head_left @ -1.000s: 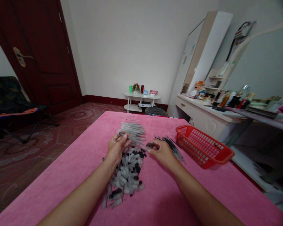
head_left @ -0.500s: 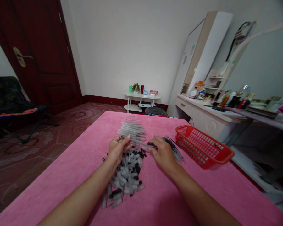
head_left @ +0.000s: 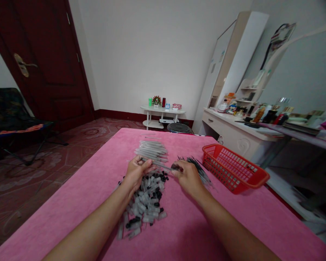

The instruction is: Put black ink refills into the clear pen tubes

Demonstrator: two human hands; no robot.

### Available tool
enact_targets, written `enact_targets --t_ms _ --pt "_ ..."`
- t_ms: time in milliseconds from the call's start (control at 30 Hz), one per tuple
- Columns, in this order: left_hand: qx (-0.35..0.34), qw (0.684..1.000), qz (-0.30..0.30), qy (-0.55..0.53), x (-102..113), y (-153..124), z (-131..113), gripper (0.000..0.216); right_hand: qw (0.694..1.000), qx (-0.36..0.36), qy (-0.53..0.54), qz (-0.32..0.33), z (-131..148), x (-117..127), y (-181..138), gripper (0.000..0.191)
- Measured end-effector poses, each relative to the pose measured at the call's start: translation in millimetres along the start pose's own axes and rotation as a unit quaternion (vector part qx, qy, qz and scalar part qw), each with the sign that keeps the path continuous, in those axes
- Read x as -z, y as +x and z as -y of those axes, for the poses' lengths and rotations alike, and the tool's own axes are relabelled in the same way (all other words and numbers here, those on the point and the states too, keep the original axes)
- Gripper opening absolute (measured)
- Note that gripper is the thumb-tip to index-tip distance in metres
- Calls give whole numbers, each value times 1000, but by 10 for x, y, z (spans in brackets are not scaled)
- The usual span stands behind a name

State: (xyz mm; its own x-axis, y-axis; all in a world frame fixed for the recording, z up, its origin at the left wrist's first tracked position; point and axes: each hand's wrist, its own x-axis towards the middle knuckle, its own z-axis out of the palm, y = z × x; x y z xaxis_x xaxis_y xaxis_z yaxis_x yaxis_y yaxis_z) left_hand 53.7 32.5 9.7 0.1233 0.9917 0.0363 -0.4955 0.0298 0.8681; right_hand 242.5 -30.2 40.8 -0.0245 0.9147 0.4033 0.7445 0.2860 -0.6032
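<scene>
A translucent grey pen barrel spans the gap between my two hands. My left hand pinches its left end. At its right end, the fingertips of my right hand are closed around the barrel and a small dark part that I cannot make out clearly. Just beyond the left hand lies a stack of clear pen barrels. Clear pen caps and small black plugs form a loose heap below the hands. To the right of my right hand is a bundle of dark-tipped pen refills.
A red plastic basket stands on the right of the pink cloth-covered table. Beyond the table is a low white stand. A dressing table with bottles is at right, a folding chair at left.
My right hand's fingers have closed in more tightly at the barrel's right end. Both hands have otherwise barely moved, and the piles look the same.
</scene>
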Motion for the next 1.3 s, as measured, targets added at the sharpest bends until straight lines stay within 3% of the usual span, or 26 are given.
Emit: enact_targets --t_ms 167,267,400,467,567,633,700,800,900,967,1067,1167,1300 --pt "-16 998 44 38 -18 -39 -47 39 979 -100 137 114 -107 19 88 6" --pt "-25 996 65 62 -57 -63 -67 38 979 -84 89 162 -62 76 85 6" --pt "-24 988 109 109 -163 -124 -26 35 983 4 -118 142 130 116 -7 19" --pt "-32 980 133 144 -213 -148 -3 33 979 31 -152 133 217 128 -37 18" --pt "-73 971 132 183 -197 -115 -18 32 981 16 -161 105 247 226 2 21" --pt "-128 960 91 231 -92 -29 -57 29 980 -17 -191 51 188 383 72 23" --pt "-190 923 30 334 76 87 -102 21 967 -61 -245 -25 76 604 143 26" --pt "-211 844 -3 493 343 239 -153 20 925 -146 -337 -101 -142 965 194 33" --pt "-184 741 8 646 491 286 -183 20 897 -208 -372 -119 -334 1218 185 37" --pt "-179 697 26 694 510 267 -192 21 892 -218 -378 -116 -404 1274 181 37" --pt "-185 657 47 729 489 230 -189 25 921 -163 -340 -98 -406 1169 200 33" --pt "-178 627 55 757 479 223 -176 27 954 -107 -278 -21 -333 886 205 24" --pt "-158 606 69 777 474 230 -169 18 955 -80 -278 71 -254 437 125 14"
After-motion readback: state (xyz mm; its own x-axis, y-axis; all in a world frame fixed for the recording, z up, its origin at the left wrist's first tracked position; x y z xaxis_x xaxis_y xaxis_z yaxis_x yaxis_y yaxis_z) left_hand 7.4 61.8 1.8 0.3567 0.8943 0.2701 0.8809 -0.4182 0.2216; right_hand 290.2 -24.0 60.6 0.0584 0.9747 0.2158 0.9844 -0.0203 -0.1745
